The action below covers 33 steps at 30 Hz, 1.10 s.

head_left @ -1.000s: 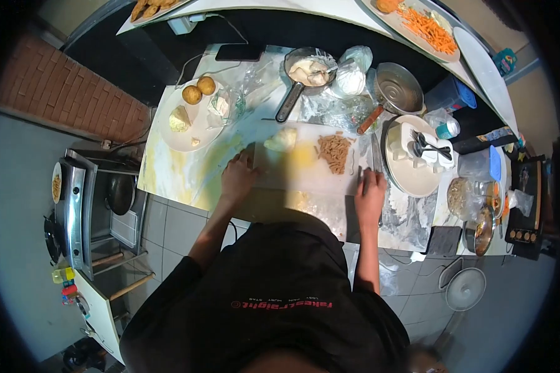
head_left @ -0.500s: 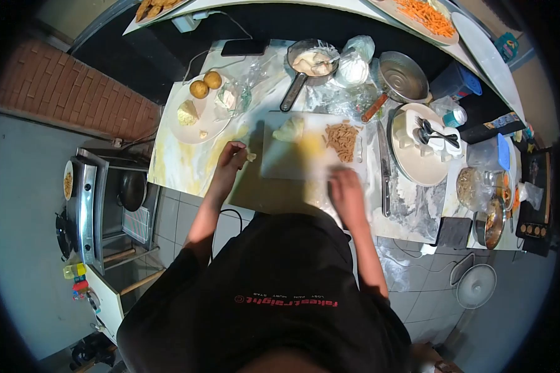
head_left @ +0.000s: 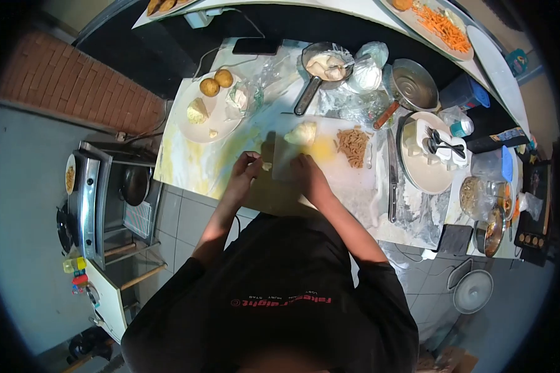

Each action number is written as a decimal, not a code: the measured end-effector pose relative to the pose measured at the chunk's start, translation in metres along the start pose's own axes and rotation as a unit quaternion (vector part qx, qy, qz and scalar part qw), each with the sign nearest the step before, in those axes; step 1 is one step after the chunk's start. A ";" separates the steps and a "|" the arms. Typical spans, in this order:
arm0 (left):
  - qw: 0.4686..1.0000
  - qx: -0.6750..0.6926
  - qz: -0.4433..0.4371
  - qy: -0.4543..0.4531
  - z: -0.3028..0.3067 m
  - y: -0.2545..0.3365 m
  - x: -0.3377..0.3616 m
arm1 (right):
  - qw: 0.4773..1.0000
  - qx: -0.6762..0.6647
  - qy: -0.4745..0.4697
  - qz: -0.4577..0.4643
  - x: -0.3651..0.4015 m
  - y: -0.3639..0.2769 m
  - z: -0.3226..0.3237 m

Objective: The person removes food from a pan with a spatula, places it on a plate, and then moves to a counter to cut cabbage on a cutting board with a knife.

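My left hand (head_left: 246,169) is closed in a pinch on a small pale piece (head_left: 267,166), just off the left edge of the white cutting board (head_left: 364,177). Over the board's front left part, my right hand (head_left: 309,178) has its fingers curled together; whether they hold anything is hidden. A pale, lumpy chunk (head_left: 301,133) lies at the back left of the board. Right of it is a pile of short brown strips (head_left: 353,147). A long knife (head_left: 392,186) with a black handle rests on the counter beside the board.
Left stands a white plate (head_left: 193,133) with a pale wedge (head_left: 197,111) and two round, potato-like things (head_left: 210,87). Behind the board are a saucepan (head_left: 308,96) with white contents, plastic bags (head_left: 367,74) and a metal pan (head_left: 412,87). A plate (head_left: 429,184) holds white containers and black spoons.
My right hand has moved left, from the board's front right corner toward my left hand. The left hand still pinches the small piece. The whole view has shifted slightly.
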<state>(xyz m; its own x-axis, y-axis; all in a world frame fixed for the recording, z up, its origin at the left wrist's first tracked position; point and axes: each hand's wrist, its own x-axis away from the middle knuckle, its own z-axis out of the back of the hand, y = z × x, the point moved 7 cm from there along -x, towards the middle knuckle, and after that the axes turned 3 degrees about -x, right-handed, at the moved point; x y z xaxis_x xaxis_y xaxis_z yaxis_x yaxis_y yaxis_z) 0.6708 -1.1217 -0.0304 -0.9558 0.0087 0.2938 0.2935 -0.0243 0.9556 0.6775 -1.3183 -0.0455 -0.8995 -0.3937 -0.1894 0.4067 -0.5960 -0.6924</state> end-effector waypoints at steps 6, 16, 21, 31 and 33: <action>0.993 -0.066 -0.036 -0.088 -0.057 0.015 -0.027 | 0.951 -0.099 0.224 -0.190 0.045 0.011 0.111; 0.860 -0.280 -0.391 -0.168 -0.110 0.040 -0.031 | 0.869 0.294 0.291 -0.271 0.125 0.068 0.165; 0.797 -0.356 -0.473 -0.119 -0.092 0.042 -0.020 | 0.835 0.308 0.255 -0.379 0.159 0.071 0.152; 0.853 -0.308 -0.404 -0.117 -0.097 0.027 -0.040 | 0.833 0.264 0.246 -0.420 0.206 0.030 0.149; 0.853 -0.288 -0.418 -0.122 -0.098 0.029 -0.040 | 0.852 0.177 0.248 -0.425 0.207 -0.004 0.140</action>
<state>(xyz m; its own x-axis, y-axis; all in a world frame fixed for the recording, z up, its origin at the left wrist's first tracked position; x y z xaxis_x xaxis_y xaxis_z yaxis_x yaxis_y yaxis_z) 0.7161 -1.2205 -0.0161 -0.7754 0.4694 -0.4224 -0.6120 -0.3938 0.6859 0.5117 -1.4951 0.0155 -0.8144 0.5775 -0.0572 -0.4814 -0.7274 -0.4890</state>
